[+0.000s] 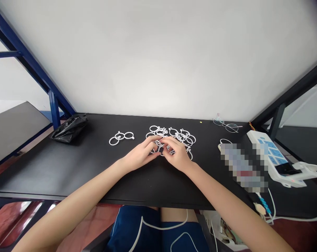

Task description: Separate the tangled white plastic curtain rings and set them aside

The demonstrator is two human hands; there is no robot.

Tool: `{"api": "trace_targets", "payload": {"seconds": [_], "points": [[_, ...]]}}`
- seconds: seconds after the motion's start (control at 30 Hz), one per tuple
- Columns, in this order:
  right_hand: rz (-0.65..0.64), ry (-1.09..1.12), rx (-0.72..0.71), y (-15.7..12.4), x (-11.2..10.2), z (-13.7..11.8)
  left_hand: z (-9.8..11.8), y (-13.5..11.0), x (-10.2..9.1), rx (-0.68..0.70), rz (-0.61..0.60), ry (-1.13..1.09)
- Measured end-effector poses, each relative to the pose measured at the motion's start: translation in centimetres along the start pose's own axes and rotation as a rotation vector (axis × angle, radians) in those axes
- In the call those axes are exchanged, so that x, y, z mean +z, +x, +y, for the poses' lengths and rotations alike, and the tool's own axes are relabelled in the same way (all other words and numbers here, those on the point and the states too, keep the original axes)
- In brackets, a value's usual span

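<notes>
Left hand (140, 154) and right hand (178, 156) grips both pinching white rings (183, 135) mid-frame; bare surface (77, 164) lower left, front edge close.

Single head-worn view, facing forward and down, close over the black desk (56, 168)

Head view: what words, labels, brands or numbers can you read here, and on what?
No text can be read anywhere in this view.
power strip: blue socket panels, any print too small to read.
pixelated patch beside it: blurred out, unreadable.
black bag and white rings: no print visible.
</notes>
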State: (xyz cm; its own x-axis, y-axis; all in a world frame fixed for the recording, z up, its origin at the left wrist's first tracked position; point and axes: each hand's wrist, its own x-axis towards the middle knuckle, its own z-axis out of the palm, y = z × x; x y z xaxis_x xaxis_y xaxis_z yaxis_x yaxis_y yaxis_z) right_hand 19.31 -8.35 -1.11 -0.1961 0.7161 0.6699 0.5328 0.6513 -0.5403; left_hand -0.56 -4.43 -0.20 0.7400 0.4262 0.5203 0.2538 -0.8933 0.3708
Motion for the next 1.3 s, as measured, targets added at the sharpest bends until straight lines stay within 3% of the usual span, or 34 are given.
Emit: {"api": "trace_targets", "payload": {"seconds": [0.27, 0.67, 0.97, 1.3], "points": [[-0.004, 0.047, -0.041, -0.2, -0.1, 0.5, 0.4, 0.0, 0.2, 0.066, -0.021, -0.020], [0.021, 0.015, -0.019, 0.4, -0.9, -0.1, -0.2, 0.1, 0.3, 0.004, 0.044, -0.015], [-0.077, 0.106, 0.057, 0.5, -1.1, -0.1, -0.6, -0.3, 0.5, 0.008, 0.046, -0.038], [0.024, 0.084, -0.045, 0.4, -0.5, -1.0, -0.4, -0.1, -0.1, -0.029, 0.036, -0.032]]}}
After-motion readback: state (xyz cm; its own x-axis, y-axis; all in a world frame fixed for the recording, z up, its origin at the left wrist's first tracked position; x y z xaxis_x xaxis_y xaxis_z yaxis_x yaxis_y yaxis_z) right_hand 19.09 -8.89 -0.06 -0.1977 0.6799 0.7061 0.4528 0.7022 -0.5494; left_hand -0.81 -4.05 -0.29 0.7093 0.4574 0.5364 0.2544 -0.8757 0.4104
